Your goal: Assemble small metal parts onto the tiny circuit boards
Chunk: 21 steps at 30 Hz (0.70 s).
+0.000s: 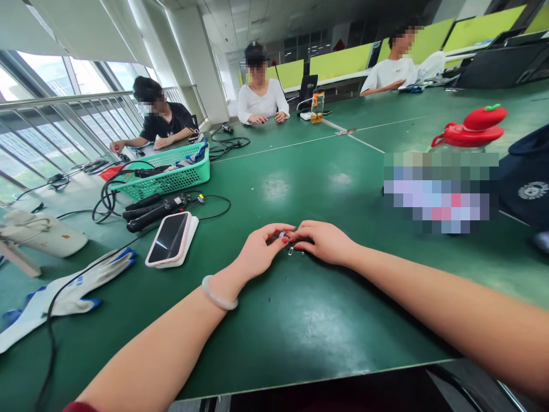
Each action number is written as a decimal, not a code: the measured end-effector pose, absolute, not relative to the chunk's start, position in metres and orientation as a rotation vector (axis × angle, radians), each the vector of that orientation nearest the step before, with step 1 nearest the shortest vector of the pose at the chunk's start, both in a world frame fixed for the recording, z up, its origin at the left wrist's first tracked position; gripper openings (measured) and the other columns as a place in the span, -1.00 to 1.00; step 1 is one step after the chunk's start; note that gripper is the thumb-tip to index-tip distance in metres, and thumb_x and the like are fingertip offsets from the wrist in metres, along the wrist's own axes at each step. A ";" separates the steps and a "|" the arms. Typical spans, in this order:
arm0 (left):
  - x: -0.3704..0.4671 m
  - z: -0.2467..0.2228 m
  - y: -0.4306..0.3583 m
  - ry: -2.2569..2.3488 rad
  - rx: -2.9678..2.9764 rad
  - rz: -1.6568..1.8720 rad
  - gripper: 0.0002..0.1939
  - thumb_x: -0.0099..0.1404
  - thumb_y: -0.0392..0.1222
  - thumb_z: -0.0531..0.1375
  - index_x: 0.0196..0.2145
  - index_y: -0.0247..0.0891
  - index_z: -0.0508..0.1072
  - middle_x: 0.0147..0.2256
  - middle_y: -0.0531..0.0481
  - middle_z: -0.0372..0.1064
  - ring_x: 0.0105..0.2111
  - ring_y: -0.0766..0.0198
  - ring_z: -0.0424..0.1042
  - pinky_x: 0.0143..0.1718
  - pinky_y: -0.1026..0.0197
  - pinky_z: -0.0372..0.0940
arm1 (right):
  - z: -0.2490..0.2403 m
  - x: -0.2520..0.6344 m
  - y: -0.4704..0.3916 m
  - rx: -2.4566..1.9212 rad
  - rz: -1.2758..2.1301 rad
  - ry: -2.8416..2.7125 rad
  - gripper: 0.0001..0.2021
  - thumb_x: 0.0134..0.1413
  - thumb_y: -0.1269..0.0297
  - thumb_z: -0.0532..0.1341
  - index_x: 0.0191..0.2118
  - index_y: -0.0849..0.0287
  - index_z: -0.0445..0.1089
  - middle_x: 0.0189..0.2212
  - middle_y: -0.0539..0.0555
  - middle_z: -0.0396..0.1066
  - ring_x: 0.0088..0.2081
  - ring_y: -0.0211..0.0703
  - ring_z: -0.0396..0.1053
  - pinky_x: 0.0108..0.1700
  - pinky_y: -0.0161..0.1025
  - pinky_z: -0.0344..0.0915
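Note:
My left hand (266, 247), with a pale bangle (218, 293) on the wrist, pinches a tiny light-blue piece (282, 234) between thumb and fingertips. My right hand (323, 241) rests on the green table (317, 320) with its fingers drawn together, their tips meeting the left fingertips. Whatever lies between the right fingertips is too small to make out. Just below the fingertips a small metallic piece (291, 250) lies on the table, and a tiny reddish bit (302, 253) is beside it.
A phone (169, 237) on a white box, black tripods (156, 212), a green basket (167, 178), cables and a glove (81, 286) are at left. A red-lidded bottle (472, 134) and dark bag (525, 177) stand at right. Three people sit across the table.

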<state>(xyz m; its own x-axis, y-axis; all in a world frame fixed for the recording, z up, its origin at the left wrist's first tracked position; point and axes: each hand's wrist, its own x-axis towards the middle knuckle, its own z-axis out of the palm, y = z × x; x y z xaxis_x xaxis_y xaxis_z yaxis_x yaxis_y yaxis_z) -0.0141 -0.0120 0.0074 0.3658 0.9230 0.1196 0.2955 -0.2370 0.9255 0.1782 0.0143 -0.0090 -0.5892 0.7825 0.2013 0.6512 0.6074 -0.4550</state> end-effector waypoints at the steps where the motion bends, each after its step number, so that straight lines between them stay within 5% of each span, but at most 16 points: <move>1: -0.016 0.005 -0.010 1.101 1.743 0.899 -0.70 0.25 -0.16 0.14 -0.08 -0.30 0.42 -0.15 -0.13 0.48 -0.15 0.25 0.43 -0.03 0.16 0.27 | -0.009 0.178 0.015 -1.143 0.485 -2.451 -0.88 0.10 0.25 0.20 -0.28 0.09 0.48 -0.33 0.01 0.42 -0.28 -0.22 0.37 -0.22 -0.29 0.25; 6: -0.019 -0.002 -0.002 1.214 1.782 0.888 -0.77 0.26 -0.22 0.10 -0.15 -0.28 0.44 -0.14 -0.10 0.48 -0.13 0.27 0.43 -0.03 0.19 0.27 | -0.009 0.180 0.015 -1.124 0.508 -2.436 -0.90 0.09 0.30 0.19 -0.38 0.12 0.46 -0.40 0.00 0.40 -0.33 -0.24 0.34 -0.25 -0.30 0.23; 14: -0.019 0.001 -0.003 1.335 1.803 0.797 -0.73 0.27 -0.16 0.07 -0.13 -0.23 0.46 -0.25 -0.04 0.50 -0.45 0.37 0.40 -0.31 0.26 0.32 | -0.006 0.182 0.012 -1.125 0.521 -2.385 -0.82 0.13 0.35 0.13 -0.33 0.12 0.50 -0.34 0.03 0.47 -0.29 -0.21 0.40 -0.18 -0.25 0.29; 21: -0.022 -0.005 0.000 1.326 1.818 0.847 -0.68 0.25 -0.25 0.07 -0.07 -0.19 0.46 -0.19 -0.04 0.47 -0.35 0.34 0.46 -0.25 0.26 0.35 | -0.007 0.182 0.010 -1.165 0.445 -2.421 -0.81 0.11 0.37 0.14 -0.23 0.09 0.50 -0.27 0.04 0.47 -0.24 -0.17 0.41 -0.14 -0.22 0.31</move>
<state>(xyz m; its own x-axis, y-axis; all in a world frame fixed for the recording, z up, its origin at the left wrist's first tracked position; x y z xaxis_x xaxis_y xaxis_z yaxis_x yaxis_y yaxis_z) -0.0218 0.0003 -0.0054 0.2547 0.9626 0.0925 0.4891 -0.2107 0.8464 0.1820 0.0102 -0.0075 -0.5635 0.7943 0.2271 0.6617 0.5985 -0.4516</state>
